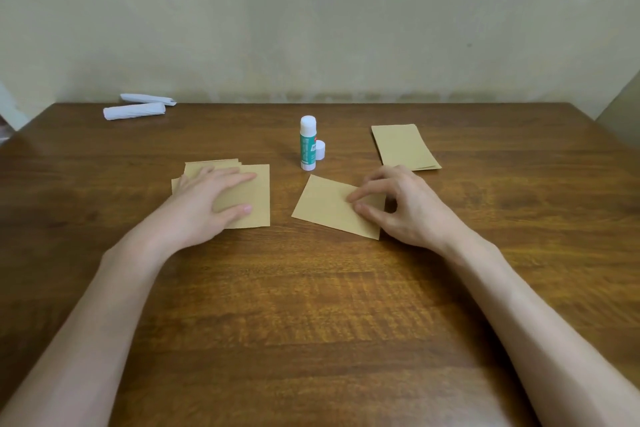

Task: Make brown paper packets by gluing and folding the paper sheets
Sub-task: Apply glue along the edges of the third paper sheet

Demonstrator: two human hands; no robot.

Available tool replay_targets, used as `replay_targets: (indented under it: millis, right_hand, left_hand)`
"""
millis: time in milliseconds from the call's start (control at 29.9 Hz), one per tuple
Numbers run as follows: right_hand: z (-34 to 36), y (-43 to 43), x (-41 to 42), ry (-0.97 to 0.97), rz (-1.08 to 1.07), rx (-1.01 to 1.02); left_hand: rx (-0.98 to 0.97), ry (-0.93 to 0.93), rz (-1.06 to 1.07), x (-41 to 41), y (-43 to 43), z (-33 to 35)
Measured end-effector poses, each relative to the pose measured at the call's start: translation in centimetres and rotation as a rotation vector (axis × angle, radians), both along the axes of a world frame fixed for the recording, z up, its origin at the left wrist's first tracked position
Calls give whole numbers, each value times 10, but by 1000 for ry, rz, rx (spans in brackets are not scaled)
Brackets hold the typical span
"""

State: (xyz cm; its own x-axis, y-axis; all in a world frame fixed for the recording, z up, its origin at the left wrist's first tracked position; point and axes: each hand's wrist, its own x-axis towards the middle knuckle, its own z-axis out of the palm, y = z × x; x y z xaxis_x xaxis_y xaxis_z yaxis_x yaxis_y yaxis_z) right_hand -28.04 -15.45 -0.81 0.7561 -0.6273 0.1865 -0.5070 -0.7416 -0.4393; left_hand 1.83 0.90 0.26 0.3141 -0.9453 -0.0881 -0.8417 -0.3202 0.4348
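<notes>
Hands down on the wooden table (311, 305), both of them on brown paper. Left hand (207, 199) lies flat on the stack of brown sheets (258, 184), at about ten o'clock from the table's middle. Its fingers are straight and close together, pointing towards three o'clock, with the thumb splayed out on the near side and the palm pressing the top sheet. The sheets under it are fanned a little, edges peeking out at the far and left sides.

Over to the right hand (405, 208), at roughly two o'clock from centre. Its fingers are curled, forefinger and thumb tips drawn together and pinching at the loose sheet (325, 205) near its right edge. That loose sheet lies flat and skewed, one corner aimed at eleven o'clock, with a strip of bare wood between it and the stack.

At twelve o'clock from the loose sheet the glue stick (307, 144) stands upright, white top showing. A white cap (321, 149) sits just beside it at its three o'clock. Further out at two o'clock, a neat pile of folded brown packets (405, 146) lies beyond the right hand, not touching it. In the far corner at ten o'clock, two white paper rolls (135, 111) lie close to the wall (311, 28).
</notes>
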Motion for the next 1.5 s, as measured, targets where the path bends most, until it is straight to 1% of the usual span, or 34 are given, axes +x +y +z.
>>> replay_targets:
  millis: [100,167,234,301,367,468,501,635,701,801,935,1035,1135,1202,1269,1369,1469,1503]
  right_hand:
    - [0,-1,-2,8,78,30]
    - [1,-2,-4,10,122,44]
    - [2,-3,-4,20,153,52]
    - [3,-3,-3,26,154,53]
    - [0,-3,-1,-30,107,65]
    - [-3,-6,9,-227,-56,126]
    - [-4,-7,16,-260,-100,127]
    - [1,-14,50,-276,-170,195]
    - [2,-18,68,-340,-194,222]
    - [3,-21,94,-389,-256,186]
    - [5,-18,115,-341,-284,119]
    - [6,-15,112,-406,-249,139]
    - [12,-13,95,-486,-223,221]
    - [16,-13,81,-480,-224,280]
    - [16,-11,62,-508,-268,357]
    - [18,0,35,-606,-306,556]
    - [17,10,16,-672,-224,792]
    - [16,10,13,-690,-184,822]
  left_hand:
    - [-148,12,9,-14,-2,5]
    - [-254,55,-69,-31,-5,6]
    - [-271,71,-167,-48,-8,3]
    - [-222,5,-242,-58,-12,-4]
    - [-174,-66,-280,-61,-14,-10]
    - [-181,-24,-300,-60,-16,-14]
    - [-191,-9,-303,-59,-16,-15]
    - [-207,4,-331,-63,-15,-12]
    - [-228,26,-329,-65,-13,-10]
    - [-236,58,-270,-62,-11,-8]
    - [-308,-63,-232,-58,-12,-7]
    - [-394,-125,-199,-56,-14,-6]
    - [-452,-122,-136,-54,-16,-7]
    - [-439,-79,-122,-53,-18,-10]
    - [-400,-24,-150,-53,-19,-13]
    - [-304,-16,-222,-57,-18,-17]
    - [-264,-70,-254,-62,-18,-20]
    - [-257,-77,-255,-63,-18,-21]
